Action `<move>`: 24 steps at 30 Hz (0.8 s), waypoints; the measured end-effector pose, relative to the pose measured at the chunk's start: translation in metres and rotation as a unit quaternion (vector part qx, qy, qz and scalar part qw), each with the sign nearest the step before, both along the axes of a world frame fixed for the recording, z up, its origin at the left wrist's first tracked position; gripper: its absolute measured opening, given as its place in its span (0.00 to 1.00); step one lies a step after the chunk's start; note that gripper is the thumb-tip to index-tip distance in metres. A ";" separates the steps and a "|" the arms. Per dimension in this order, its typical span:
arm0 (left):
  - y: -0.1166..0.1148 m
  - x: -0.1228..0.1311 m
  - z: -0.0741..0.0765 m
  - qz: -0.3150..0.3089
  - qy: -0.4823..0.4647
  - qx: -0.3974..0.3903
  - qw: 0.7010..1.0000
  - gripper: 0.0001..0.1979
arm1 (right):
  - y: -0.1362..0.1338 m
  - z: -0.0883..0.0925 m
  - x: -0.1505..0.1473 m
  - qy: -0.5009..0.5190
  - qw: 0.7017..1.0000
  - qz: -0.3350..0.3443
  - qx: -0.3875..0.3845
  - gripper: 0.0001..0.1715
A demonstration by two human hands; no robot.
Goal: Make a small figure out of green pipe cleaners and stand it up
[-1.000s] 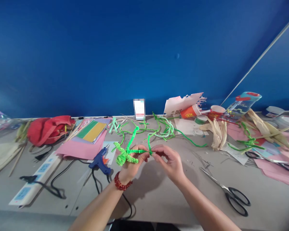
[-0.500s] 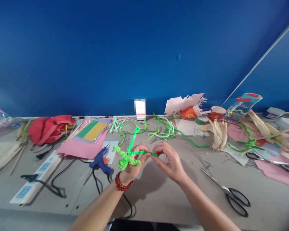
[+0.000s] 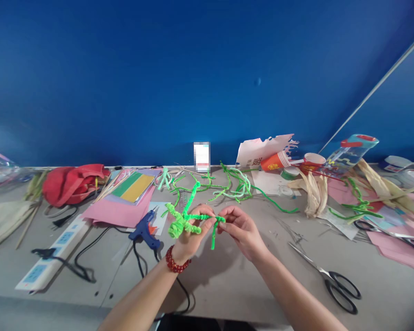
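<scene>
A bright green pipe cleaner figure, with a coiled body and several arms sticking out, hangs over my left hand. That hand, with a red bead bracelet at its wrist, pinches the figure's long horizontal arm between thumb and fingertips. My right hand is closed at the same arm's right end, thumb and forefinger pinching the bent tip. From this bend a short green pipe cleaner end dangles down between the two hands. Both hands are held above the grey table.
Black-handled scissors lie at right. On the left are a blue glue gun, pink paper, a white power strip and a red bag. Loose pipe cleaners, paper cups and dried husks lie towards the back.
The pipe cleaner's right end, straight and mostly within my right fingers before, is now bent, with a short piece hanging down. My left hand still holds the figure.
</scene>
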State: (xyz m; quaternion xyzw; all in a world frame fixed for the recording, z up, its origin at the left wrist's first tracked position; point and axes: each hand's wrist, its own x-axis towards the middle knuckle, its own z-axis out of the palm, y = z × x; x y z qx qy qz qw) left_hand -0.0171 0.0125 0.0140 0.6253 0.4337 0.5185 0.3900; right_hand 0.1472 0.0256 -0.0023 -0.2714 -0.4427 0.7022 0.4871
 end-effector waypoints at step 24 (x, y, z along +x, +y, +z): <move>-0.005 0.006 0.000 0.056 -0.054 -0.080 0.994 0.06 | -0.008 0.002 0.000 -0.357 0.742 -0.256 0.507 0.15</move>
